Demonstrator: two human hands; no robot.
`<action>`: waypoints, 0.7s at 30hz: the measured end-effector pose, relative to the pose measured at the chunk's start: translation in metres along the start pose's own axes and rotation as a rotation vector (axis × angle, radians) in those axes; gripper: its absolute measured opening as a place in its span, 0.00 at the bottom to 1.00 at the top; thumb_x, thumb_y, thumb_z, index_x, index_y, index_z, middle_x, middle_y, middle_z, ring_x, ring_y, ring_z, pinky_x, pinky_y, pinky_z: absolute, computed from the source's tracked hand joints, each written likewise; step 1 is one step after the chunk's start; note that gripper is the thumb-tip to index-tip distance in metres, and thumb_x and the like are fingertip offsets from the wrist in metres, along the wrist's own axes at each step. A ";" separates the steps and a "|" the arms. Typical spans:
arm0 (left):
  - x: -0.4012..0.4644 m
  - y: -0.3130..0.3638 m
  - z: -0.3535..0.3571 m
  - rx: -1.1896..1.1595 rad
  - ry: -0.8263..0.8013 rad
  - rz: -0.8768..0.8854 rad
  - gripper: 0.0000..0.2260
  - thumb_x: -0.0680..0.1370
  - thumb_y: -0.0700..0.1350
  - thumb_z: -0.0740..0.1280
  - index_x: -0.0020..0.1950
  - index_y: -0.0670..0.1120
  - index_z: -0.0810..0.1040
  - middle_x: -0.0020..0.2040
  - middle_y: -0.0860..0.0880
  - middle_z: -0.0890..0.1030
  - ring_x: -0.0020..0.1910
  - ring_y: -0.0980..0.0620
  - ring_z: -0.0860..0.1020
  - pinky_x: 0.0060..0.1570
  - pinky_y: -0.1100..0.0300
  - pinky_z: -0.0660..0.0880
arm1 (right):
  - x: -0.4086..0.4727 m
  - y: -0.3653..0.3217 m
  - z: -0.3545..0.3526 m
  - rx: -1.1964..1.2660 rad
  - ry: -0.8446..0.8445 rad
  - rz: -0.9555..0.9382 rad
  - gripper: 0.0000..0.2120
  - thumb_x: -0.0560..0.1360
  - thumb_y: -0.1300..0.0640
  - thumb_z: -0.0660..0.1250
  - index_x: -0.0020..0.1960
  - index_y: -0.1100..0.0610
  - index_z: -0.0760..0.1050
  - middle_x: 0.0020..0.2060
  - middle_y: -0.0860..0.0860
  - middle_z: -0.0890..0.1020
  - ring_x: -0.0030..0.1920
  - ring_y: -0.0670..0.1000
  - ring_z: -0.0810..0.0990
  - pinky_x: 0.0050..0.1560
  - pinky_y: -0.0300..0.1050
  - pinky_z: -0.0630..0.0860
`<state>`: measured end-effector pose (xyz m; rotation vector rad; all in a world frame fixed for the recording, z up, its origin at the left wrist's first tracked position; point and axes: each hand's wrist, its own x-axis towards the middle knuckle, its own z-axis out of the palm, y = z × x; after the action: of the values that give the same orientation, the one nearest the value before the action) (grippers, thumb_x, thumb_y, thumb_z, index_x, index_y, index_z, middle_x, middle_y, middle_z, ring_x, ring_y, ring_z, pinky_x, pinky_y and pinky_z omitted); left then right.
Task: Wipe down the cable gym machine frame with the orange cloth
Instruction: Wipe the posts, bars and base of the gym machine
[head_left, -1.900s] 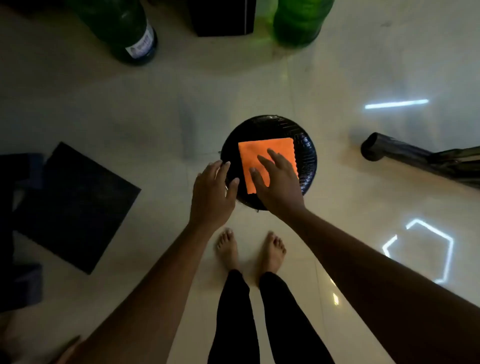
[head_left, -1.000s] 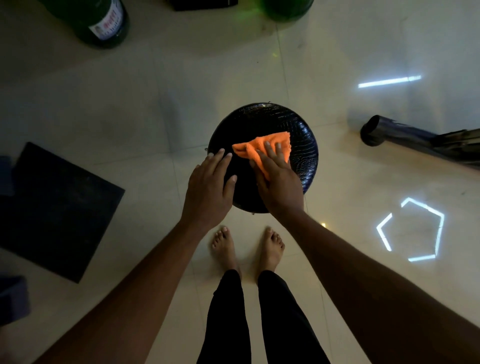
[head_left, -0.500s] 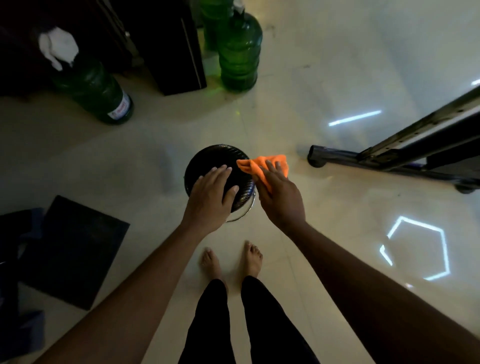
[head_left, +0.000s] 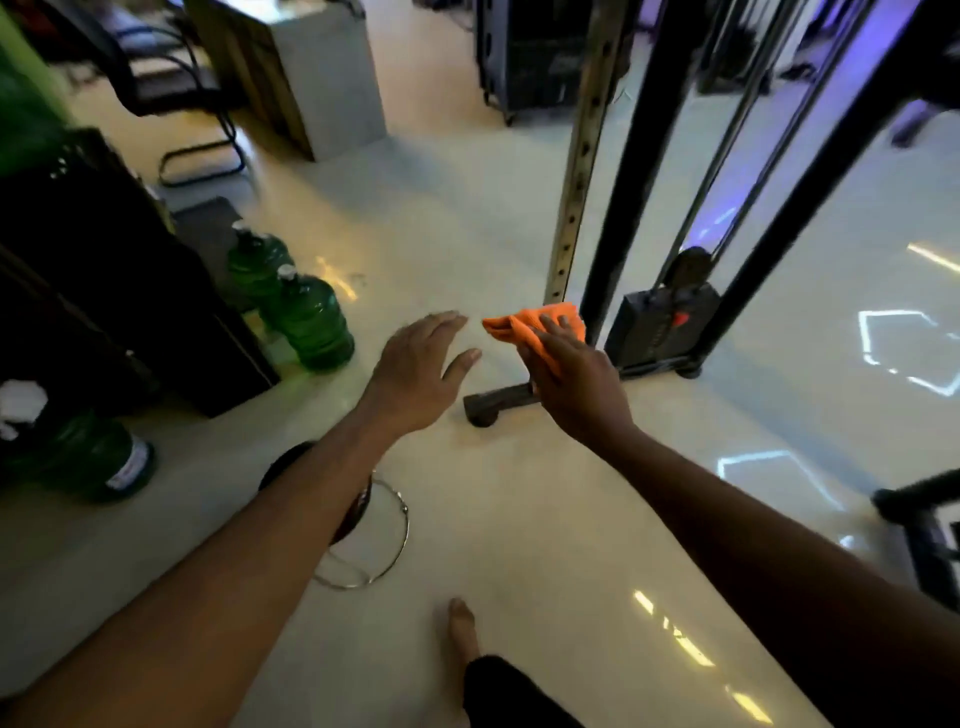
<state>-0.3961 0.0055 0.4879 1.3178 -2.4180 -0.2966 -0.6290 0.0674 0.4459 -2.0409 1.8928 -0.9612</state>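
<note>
While the right hand (head_left: 574, 382) gripped the crumpled orange cloth (head_left: 535, 325) in the air, just short of the machine frame (head_left: 631, 171), the left hand (head_left: 415, 369) hung beside it with fingers spread, holding nothing. Judging by that gap, no wiping had begun; the uprights and floor bar were all left to do.

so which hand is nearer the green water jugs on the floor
Left. The left hand hangs open just right of the green water jugs, over bare floor. The right hand, holding the orange cloth, is farther right, in front of the machine frame.
</note>
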 end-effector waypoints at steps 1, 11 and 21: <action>0.014 0.024 -0.011 0.024 0.029 0.030 0.25 0.87 0.58 0.63 0.80 0.46 0.72 0.79 0.46 0.73 0.77 0.46 0.71 0.77 0.47 0.66 | 0.003 0.006 -0.031 -0.004 0.042 -0.007 0.25 0.88 0.36 0.54 0.82 0.39 0.68 0.82 0.46 0.70 0.84 0.51 0.63 0.76 0.61 0.74; 0.182 0.265 -0.141 0.073 0.270 0.261 0.26 0.86 0.60 0.61 0.79 0.45 0.73 0.77 0.44 0.76 0.75 0.42 0.74 0.75 0.44 0.70 | 0.086 0.048 -0.342 -0.064 0.428 -0.095 0.23 0.89 0.40 0.57 0.83 0.43 0.67 0.82 0.50 0.69 0.82 0.56 0.68 0.76 0.63 0.74; 0.340 0.441 -0.261 0.057 0.559 0.319 0.31 0.83 0.66 0.58 0.79 0.48 0.72 0.76 0.47 0.76 0.74 0.45 0.75 0.73 0.41 0.73 | 0.195 0.068 -0.599 -0.050 0.656 -0.338 0.19 0.89 0.43 0.60 0.78 0.45 0.73 0.72 0.54 0.80 0.59 0.51 0.84 0.53 0.51 0.83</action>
<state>-0.7921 -0.0442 0.9552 0.8616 -2.1085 0.2049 -1.0339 0.0399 0.9328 -2.3119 1.8646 -1.8742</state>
